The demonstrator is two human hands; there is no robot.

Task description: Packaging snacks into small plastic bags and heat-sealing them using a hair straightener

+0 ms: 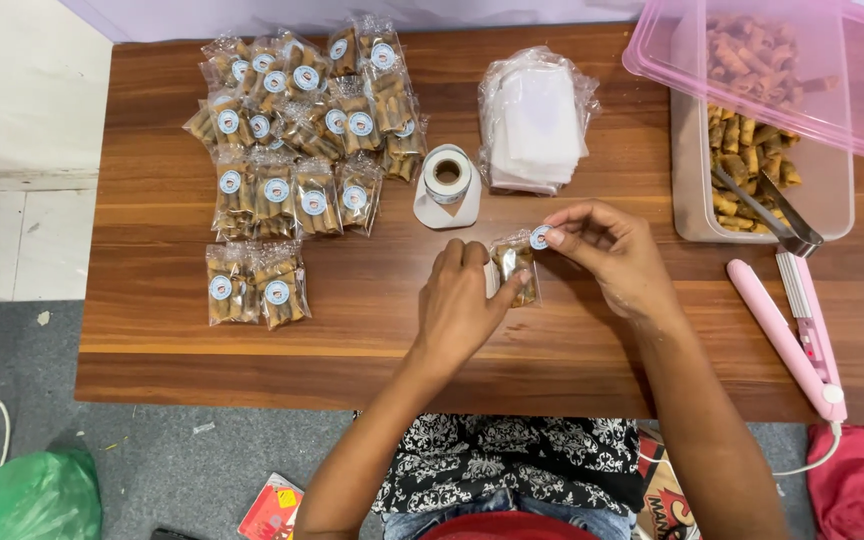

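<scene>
Clear tub (832, 195) holds snack rolls (742, 150), tongs (767, 212); pink lid (852, 110) askew

Frame centre: one small clear snack packet (515, 270) of brown rolls, round blue-and-white sticker (540, 237) at its top edge. Upper left: heap of like sealed packets (302, 130), each stickered; a few more packets (255, 285) sit below. Upper centre: white sticker roll (448, 185); stack of empty clear bags (537, 120).

The left hand (457, 305) pins a small snack packet (515, 272) to the wooden surface (152, 300); the right hand (617, 255) presses a round sticker (540, 237) onto its top. Just beyond the hands stands a sticker roll (448, 185).
</scene>
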